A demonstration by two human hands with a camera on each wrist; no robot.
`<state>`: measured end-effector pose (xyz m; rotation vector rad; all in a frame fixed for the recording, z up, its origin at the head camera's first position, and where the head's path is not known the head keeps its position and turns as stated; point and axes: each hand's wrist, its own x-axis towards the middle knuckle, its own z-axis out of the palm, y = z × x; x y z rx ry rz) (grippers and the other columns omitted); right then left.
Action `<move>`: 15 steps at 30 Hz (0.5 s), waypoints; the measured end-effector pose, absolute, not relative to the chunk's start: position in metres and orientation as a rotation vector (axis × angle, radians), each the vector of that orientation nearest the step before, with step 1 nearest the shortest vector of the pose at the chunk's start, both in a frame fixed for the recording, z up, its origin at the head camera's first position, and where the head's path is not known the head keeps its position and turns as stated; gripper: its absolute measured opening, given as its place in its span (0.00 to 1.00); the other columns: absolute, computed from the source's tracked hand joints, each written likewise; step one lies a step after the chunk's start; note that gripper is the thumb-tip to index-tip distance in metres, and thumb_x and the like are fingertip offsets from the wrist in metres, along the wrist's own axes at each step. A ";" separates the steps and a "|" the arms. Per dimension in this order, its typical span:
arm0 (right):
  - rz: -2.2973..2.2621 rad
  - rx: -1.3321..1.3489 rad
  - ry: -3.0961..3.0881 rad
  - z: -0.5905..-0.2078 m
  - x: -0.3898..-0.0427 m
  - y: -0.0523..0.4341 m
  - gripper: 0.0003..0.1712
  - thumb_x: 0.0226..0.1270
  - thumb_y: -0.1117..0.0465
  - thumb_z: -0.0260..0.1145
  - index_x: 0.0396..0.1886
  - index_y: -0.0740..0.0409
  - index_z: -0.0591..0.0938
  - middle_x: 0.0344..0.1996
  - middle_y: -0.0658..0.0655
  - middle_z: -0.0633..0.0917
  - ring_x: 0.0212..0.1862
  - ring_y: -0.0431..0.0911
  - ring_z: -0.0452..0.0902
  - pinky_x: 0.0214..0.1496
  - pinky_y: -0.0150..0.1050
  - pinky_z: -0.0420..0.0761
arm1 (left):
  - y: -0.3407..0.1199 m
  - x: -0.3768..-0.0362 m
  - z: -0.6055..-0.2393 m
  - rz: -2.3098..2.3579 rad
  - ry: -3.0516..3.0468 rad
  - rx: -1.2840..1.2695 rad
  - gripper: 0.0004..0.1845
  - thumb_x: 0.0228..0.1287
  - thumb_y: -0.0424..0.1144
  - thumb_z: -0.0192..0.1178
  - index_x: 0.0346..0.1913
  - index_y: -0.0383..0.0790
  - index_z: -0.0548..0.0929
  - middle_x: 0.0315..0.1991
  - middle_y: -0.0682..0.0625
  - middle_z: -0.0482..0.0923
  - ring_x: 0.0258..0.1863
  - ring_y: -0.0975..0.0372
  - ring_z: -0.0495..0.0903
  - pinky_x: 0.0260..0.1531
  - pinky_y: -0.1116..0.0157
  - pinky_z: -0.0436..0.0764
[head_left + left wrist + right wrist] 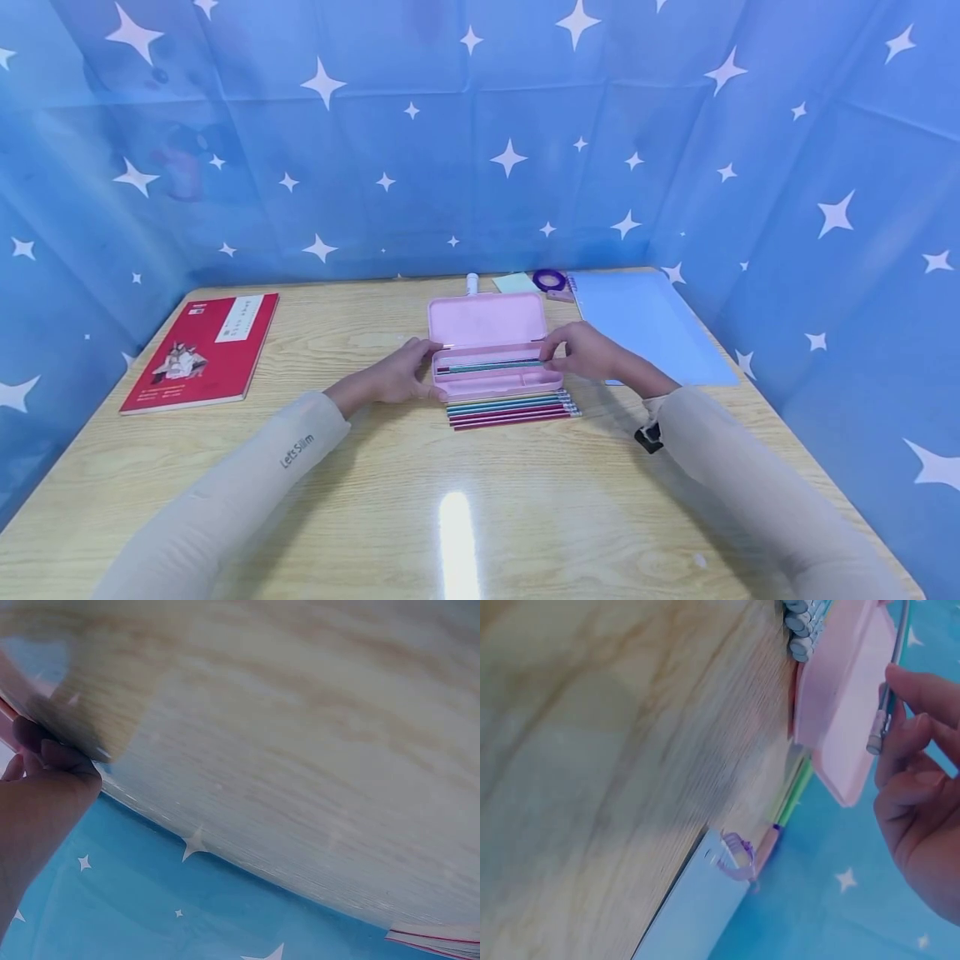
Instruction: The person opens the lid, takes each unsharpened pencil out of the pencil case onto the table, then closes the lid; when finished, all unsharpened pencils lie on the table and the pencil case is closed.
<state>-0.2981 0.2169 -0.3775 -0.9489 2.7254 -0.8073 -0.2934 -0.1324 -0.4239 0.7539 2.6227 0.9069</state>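
Starry backdrop point(420, 133). Right hand point(585, 350) pinches pencil point(885, 703), eraser end point(874, 744) visible only from right wrist; left hand point(401, 372) grips case point(487, 322). One case, one red book point(202, 354).

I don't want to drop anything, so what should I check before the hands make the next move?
1. Lid open: ok, swung back.
2. Pencil case steadied: ok, the left hand grips its left end.
3. Pencil gripped: ok, the right hand pinches it near its eraser end.
4. Just one pencil in those fingers: cannot tell; another teal edge shows close beside it.
5. Row of pencils in the case: not ok, they lie on the table, on the case's near side.
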 end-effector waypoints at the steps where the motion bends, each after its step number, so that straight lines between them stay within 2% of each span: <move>1: -0.814 -0.950 2.720 -0.377 -0.296 0.218 0.03 0.64 0.67 0.70 0.37 0.59 0.88 0.38 0.51 0.86 0.27 0.43 0.72 0.33 0.38 0.76 | -0.133 -0.294 -0.424 0.906 2.625 0.756 0.55 0.51 0.59 0.73 0.74 0.35 0.59 0.62 0.42 0.64 0.61 0.54 0.65 0.67 0.54 0.64; 9: -0.832 -0.929 2.694 -0.372 -0.276 0.224 0.04 0.63 0.67 0.71 0.36 0.54 0.89 0.33 0.48 0.86 0.23 0.42 0.70 0.28 0.36 0.74 | -0.133 -0.295 -0.425 0.904 2.621 0.756 0.55 0.50 0.61 0.73 0.74 0.37 0.59 0.62 0.44 0.64 0.59 0.56 0.65 0.64 0.56 0.66; 15: -0.848 -0.961 2.657 -0.373 -0.262 0.228 0.04 0.63 0.66 0.71 0.36 0.54 0.88 0.32 0.49 0.85 0.19 0.40 0.67 0.26 0.35 0.73 | -0.133 -0.295 -0.424 0.908 2.619 0.764 0.56 0.50 0.61 0.73 0.74 0.36 0.59 0.61 0.42 0.64 0.59 0.55 0.65 0.65 0.55 0.66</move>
